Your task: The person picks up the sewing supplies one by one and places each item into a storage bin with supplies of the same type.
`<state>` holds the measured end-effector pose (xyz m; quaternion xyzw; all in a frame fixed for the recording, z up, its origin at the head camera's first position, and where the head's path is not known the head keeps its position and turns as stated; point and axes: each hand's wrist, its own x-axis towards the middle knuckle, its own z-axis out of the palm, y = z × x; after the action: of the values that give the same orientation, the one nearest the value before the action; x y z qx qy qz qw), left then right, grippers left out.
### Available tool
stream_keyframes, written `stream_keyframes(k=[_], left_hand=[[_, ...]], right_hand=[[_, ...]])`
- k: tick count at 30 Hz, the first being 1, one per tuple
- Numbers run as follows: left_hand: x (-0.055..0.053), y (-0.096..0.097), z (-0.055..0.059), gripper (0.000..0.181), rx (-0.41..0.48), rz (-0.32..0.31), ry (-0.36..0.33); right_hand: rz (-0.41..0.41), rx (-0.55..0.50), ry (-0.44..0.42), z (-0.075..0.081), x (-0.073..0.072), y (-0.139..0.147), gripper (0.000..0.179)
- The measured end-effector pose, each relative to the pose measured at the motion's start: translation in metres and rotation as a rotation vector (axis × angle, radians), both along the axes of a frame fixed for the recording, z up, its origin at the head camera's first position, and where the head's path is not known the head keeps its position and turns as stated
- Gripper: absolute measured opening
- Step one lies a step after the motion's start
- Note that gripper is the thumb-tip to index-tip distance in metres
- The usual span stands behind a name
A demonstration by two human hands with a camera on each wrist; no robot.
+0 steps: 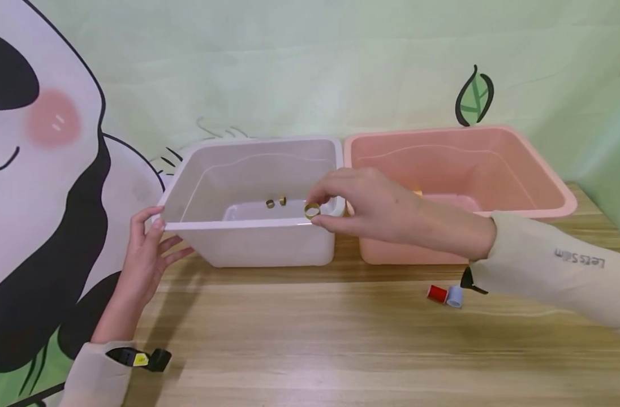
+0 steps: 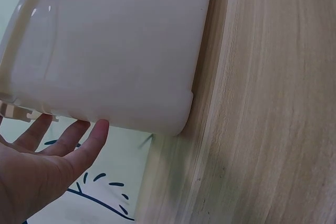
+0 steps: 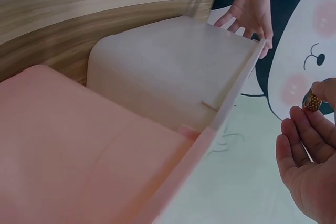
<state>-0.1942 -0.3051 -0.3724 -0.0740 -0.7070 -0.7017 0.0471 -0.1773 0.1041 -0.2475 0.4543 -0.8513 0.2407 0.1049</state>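
Between thumb and forefinger my right hand (image 1: 376, 198) pinches a gold ring thimble (image 1: 312, 211), held over the near right edge of the white bin (image 1: 249, 226). Dimples cover the thimble's band (image 3: 312, 101) in the right wrist view. Two similar gold thimbles (image 1: 283, 200) lie on the floor of the white bin. At the bin's near left corner my left hand (image 1: 146, 254) holds the rim, thumb on top and fingers along the outer side. The left wrist view shows the left fingers (image 2: 79, 142) against the bin's end wall.
A pink bin (image 1: 539, 169) stands right beside the white one, with a small yellow-orange thing (image 1: 417, 192) partly visible inside. In front of it on the wooden table (image 1: 300, 339) lie a red thread spool (image 1: 437, 294) and a pale blue one (image 1: 455, 297). A printed cloth (image 1: 289, 68) hangs behind.
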Motion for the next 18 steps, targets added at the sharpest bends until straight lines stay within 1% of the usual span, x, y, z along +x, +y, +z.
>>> stream_keyframes(k=[3,9,18], left_hand=[[0.001,-0.001,-0.001,0.040,-0.004,0.005,0.001],[0.000,0.000,0.000,0.040,-0.016,0.008,0.013],[0.001,-0.002,0.000,0.040,-0.026,0.000,0.023]], right_hand=[[0.006,0.005,0.004,0.000,-0.001,0.001,0.018],[0.007,0.041,0.010,0.002,-0.004,0.008,0.017],[-0.030,0.118,0.008,0.008,-0.006,0.018,0.018]])
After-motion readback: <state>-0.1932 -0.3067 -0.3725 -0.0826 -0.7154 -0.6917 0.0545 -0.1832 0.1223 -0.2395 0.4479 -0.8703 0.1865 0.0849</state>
